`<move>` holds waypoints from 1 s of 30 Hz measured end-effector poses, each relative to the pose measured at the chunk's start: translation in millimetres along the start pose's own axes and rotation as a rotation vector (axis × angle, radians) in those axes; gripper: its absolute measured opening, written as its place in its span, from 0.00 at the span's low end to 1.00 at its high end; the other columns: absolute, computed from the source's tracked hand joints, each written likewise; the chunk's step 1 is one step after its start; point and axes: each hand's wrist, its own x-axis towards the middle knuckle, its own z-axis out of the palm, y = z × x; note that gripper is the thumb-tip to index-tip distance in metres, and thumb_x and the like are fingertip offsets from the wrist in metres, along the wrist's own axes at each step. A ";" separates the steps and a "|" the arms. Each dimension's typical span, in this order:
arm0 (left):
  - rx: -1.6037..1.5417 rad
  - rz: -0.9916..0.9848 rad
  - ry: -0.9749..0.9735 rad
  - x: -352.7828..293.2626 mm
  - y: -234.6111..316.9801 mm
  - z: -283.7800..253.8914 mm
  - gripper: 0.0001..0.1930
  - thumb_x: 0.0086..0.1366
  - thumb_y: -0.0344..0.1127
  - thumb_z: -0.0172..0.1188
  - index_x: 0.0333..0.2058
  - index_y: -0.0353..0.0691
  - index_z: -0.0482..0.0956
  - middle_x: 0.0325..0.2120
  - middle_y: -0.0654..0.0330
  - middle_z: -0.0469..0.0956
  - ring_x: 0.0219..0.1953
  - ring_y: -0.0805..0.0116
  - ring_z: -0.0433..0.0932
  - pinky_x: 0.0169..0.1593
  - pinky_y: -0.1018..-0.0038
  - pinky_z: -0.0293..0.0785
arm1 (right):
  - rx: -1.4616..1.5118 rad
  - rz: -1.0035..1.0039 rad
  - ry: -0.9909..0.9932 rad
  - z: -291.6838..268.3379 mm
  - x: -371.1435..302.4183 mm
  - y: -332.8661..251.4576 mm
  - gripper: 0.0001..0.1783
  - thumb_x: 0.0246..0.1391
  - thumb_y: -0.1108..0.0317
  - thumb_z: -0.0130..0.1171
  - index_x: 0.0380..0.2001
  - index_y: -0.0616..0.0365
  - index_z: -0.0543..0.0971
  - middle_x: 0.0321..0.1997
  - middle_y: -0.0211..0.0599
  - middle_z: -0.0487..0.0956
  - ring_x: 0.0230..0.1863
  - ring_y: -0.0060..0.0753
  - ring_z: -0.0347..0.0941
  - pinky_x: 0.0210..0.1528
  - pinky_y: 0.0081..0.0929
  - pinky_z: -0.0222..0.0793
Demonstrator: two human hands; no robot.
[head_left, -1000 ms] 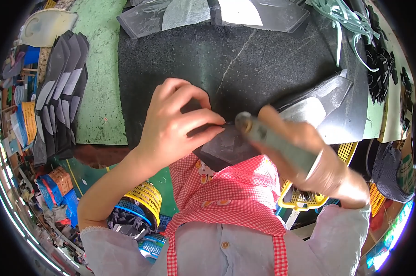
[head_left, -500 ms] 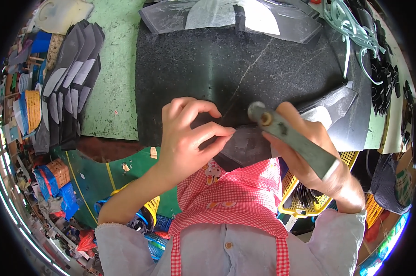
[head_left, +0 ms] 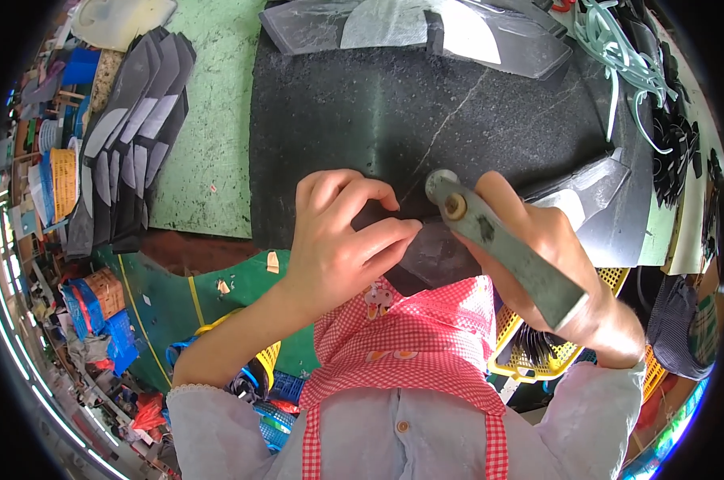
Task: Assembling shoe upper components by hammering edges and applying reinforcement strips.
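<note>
Leather piece (head_left: 435, 254), dark grey, lies flat at near edge of black slab (head_left: 394, 112), just above red-check apron (head_left: 410, 336). Its long axis can't be told, mostly hidden by hands. L hand (head_left: 338, 240) presses it down, fingertips (head_left: 406, 228) curled onto it. R hand (head_left: 554, 248) is clenched round grey tool (head_left: 506, 248); tool's long axis runs diagonal, round head up-left at piece's top edge, handle end down-right. More cut pieces (head_left: 130, 128) stacked far left on green mat (head_left: 218, 120).

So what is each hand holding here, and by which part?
The right hand grips a grey flat tool around its handle. The left hand pinches the edge of a dark flat piece on the black slab.
</note>
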 end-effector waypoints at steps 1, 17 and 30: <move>0.004 0.007 -0.010 3.5 0.4 -1.0 0.11 0.49 0.34 0.76 0.32 0.53 0.88 0.40 0.69 0.78 0.49 0.59 0.74 0.55 0.56 0.65 | -0.004 0.018 -0.086 0.1 -1.0 0.1 0.18 0.55 0.74 0.61 0.45 0.62 0.66 0.27 0.59 0.80 0.34 0.64 0.82 0.33 0.52 0.78; -0.239 0.242 0.055 47.1 80.6 59.9 0.29 0.57 0.35 0.72 0.59 0.44 0.80 0.49 0.53 0.75 0.52 0.52 0.76 0.61 0.55 0.71 | 0.155 -0.014 0.217 -40.2 11.1 14.6 0.08 0.66 0.70 0.63 0.45 0.61 0.82 0.35 0.46 0.78 0.34 0.54 0.81 0.35 0.37 0.73; 0.661 -0.224 0.658 -56.5 -113.4 -244.6 0.17 0.74 0.21 0.52 0.57 0.35 0.83 0.62 0.53 0.80 0.65 0.52 0.78 0.67 0.63 0.71 | -0.286 0.055 0.564 -117.5 104.1 58.8 0.26 0.57 0.52 0.72 0.46 0.61 0.76 0.36 0.50 0.85 0.41 0.60 0.84 0.44 0.46 0.78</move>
